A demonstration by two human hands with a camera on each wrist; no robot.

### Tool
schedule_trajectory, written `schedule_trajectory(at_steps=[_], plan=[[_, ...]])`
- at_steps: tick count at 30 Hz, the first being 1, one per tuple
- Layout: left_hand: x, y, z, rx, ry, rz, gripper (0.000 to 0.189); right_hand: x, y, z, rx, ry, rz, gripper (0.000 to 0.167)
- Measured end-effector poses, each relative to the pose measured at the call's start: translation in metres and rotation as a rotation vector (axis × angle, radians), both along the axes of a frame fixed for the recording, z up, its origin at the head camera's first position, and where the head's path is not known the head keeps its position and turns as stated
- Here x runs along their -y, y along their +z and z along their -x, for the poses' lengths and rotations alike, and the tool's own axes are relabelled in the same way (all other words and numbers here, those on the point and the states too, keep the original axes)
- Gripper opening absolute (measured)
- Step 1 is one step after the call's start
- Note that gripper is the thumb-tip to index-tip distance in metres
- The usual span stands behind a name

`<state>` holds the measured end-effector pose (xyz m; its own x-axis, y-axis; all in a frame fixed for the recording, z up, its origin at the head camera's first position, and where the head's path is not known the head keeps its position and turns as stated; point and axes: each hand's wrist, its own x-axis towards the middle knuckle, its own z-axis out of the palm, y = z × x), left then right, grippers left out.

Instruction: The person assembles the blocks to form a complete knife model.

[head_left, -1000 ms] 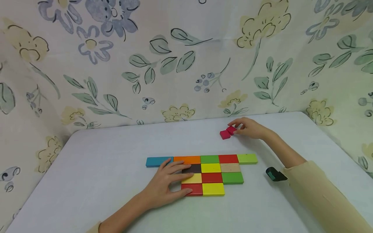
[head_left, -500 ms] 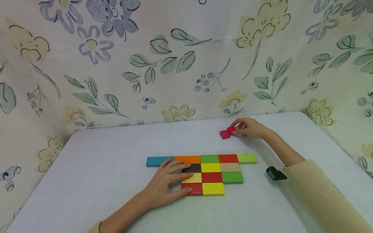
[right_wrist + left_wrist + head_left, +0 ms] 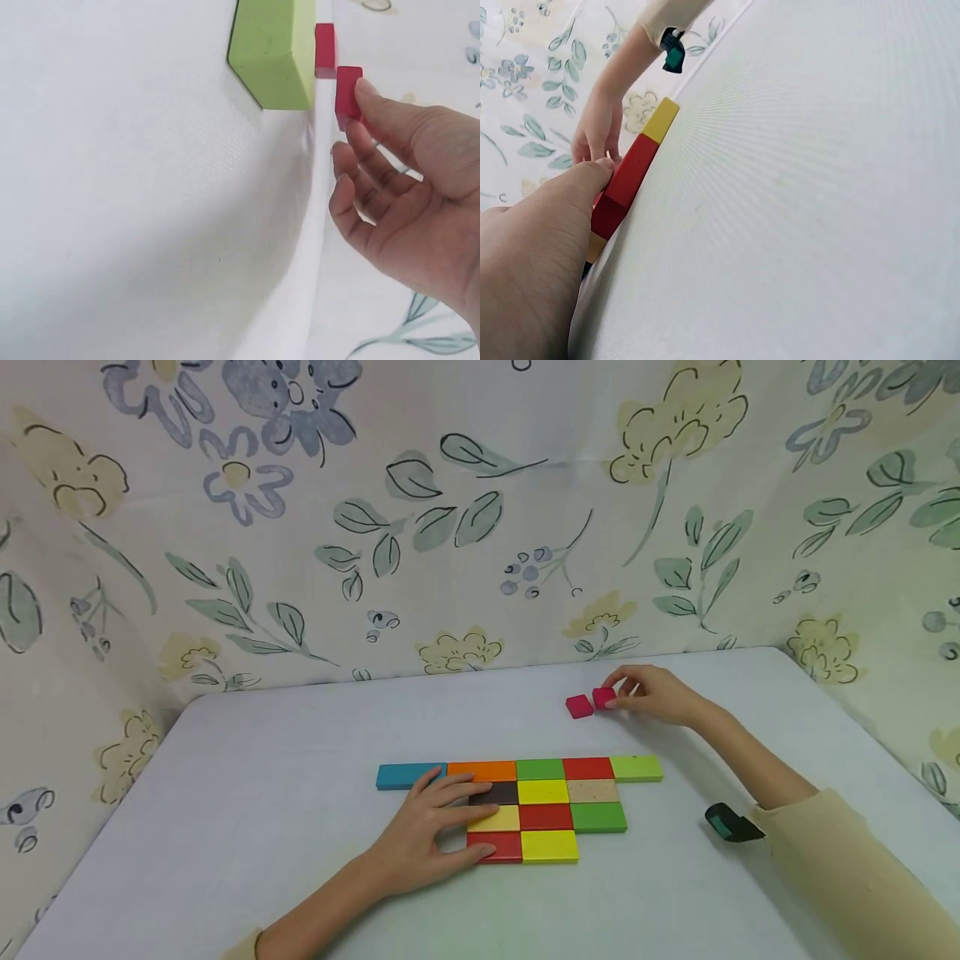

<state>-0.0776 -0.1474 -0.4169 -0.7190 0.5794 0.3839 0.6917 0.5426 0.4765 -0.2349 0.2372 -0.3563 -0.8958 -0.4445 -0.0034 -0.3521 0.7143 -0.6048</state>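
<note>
My right hand (image 3: 656,693) pinches a small pinkish-red block (image 3: 602,698) between thumb and fingers at the back of the table. Just left of it lies a second small block of the same colour (image 3: 578,707); the right wrist view shows a narrow gap between the held block (image 3: 346,90) and that one (image 3: 324,49). My left hand (image 3: 420,839) rests with fingers spread along the left side of a stepped layout of flat coloured blocks. Its thumb lies on a red block (image 3: 507,857), and its other fingers partly cover the dark, pale yellow, orange and blue blocks (image 3: 397,777).
Rows of blocks lie edge to edge, the back row longest, ending in a light green block (image 3: 637,768) on the right. A yellow block (image 3: 550,847) ends the front row. A dark strap (image 3: 731,824) hangs from the right sleeve. Floral cloth (image 3: 480,527) stands behind the white table.
My right hand has drawn the pinched red block slightly to the right, away from the other red block, which it was touching. My left hand has stayed on the layout.
</note>
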Motion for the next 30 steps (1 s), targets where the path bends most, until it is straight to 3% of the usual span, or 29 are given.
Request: schedule_trajectory(at_steps=[20, 30], plan=[[0.0, 0.002, -0.001, 0.001, 0.003, 0.004, 0.044, -0.009, 0.018, -0.072, -0.009, -0.016, 0.015, 0.034], [0.0, 0.0, 0.0, 0.005, 0.0, 0.007, 0.044, -0.012, 0.015, -0.103, -0.046, 0.006, 0.036, 0.03]])
